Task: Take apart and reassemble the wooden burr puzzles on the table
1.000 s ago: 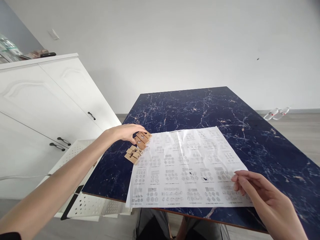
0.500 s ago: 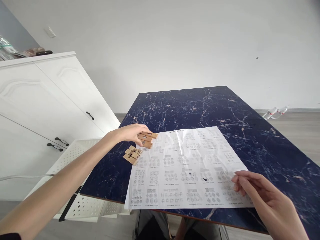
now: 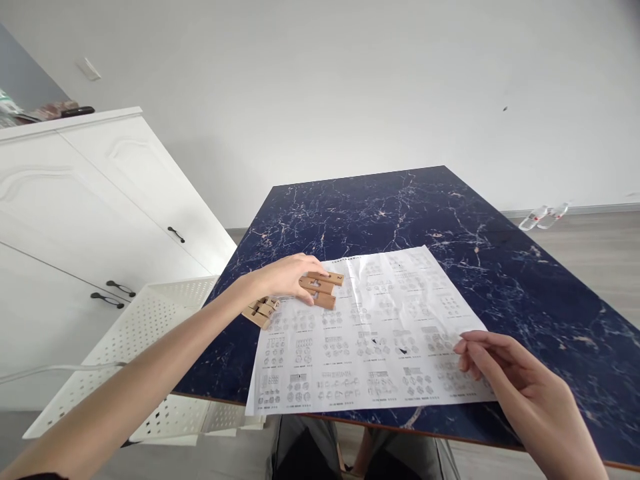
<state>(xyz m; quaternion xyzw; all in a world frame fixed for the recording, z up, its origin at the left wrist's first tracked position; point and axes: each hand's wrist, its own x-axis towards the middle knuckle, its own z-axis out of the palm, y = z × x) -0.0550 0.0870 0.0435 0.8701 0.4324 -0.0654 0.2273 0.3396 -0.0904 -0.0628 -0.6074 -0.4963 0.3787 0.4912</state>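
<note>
Now wooden blocks (image 3: 324, 291) are being pinched by the left hand (image 3: 286, 277) on the far left part of the paper (image 3: 345, 363): light, rigid, probably; best gripped across the outer sides. At the paper's right edge, the right hand (image 3: 531, 387) is held loosely curled, seemingly unladen.

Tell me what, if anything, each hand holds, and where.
The left hand grips the darker wooden blocks by their outer edges, thumb on the near side. The right hand holds nothing visible.
</note>
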